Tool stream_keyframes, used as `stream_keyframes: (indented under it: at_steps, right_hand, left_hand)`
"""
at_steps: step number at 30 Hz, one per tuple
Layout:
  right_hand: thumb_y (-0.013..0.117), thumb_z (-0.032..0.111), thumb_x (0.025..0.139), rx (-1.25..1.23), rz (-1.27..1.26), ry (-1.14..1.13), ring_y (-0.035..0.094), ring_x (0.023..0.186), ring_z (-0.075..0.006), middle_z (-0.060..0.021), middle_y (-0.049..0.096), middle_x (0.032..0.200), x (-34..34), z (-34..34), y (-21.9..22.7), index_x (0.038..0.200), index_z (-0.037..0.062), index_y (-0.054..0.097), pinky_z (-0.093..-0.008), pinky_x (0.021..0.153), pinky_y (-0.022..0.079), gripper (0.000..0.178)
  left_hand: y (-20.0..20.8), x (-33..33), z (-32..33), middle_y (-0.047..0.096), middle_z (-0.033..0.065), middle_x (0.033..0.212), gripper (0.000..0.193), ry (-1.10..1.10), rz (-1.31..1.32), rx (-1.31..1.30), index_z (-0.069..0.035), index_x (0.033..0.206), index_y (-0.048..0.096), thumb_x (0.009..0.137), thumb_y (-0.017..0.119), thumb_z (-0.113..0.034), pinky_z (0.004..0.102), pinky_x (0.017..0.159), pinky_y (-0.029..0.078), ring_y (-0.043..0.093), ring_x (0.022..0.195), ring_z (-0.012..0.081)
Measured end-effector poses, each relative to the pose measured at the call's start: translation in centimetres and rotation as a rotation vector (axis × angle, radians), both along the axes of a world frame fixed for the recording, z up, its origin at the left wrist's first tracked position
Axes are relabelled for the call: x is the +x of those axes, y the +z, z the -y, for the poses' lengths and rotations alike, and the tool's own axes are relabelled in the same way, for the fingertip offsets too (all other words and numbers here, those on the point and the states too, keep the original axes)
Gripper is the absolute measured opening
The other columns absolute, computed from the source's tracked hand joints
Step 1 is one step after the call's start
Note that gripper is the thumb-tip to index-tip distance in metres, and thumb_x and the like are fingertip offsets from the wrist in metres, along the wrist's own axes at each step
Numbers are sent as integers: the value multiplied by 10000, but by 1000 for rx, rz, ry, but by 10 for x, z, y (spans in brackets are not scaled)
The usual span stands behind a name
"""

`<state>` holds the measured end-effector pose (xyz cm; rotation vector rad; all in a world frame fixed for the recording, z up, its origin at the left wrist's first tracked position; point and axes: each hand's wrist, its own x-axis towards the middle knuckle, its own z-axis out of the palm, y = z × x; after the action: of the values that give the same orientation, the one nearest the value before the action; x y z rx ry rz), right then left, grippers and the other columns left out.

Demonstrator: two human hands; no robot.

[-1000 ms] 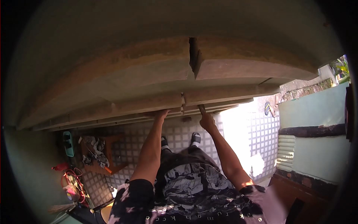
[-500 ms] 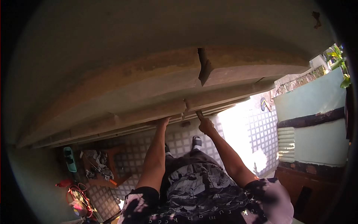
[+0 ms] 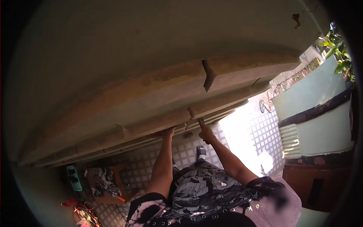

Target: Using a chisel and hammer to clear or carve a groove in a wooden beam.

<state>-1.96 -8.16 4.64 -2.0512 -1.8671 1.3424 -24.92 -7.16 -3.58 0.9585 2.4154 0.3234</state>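
In front of me a wall carries long horizontal ledges, stacked one below another, with a broken notch in the upper one. My right hand is closed round a short, brownish stick-like handle. Its upper end meets the lower ledges just beneath a second notch; what is on that end is hidden. To its left, my left hand reaches up against a lower ledge. The fingers of that hand are mostly out of sight behind the ledge.
A small wooden table with a crumpled cloth stands at lower left, beside a teal tray and a red cord. Tiled floor lies below. A flip-flop lies at right, near a pale green wall.
My view has tilted, so the ledges and the table sit lower in the picture. Both hands stay by the same ledges, the right still on its handle.
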Motion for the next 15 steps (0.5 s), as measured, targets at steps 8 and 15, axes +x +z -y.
stream_keyframes:
  at_steps: [8, 15]
  right_hand:
    - [705, 151, 729, 64, -469, -430, 646, 604, -252, -154, 620, 764, -32, 31, -18, 1385, 55, 334, -371, 515, 549, 761]
    - [625, 216, 851, -140, -870, -973, 645, 527, -252, -136, 646, 758, -50, 44, -21, 1178, -51, 476, -344, 463, 539, 448]
  left_hand:
    - [-10, 1, -2, 394, 229, 1364, 826, -83, 22, 2, -55, 1412, 333, 784, 700, -447, 443, 1042, 339, 391, 1273, 358]
    - [-17, 0, 4, 402, 228, 1361, 822, -155, 21, 17, -59, 1412, 340, 785, 702, -449, 435, 1040, 344, 396, 1272, 352]
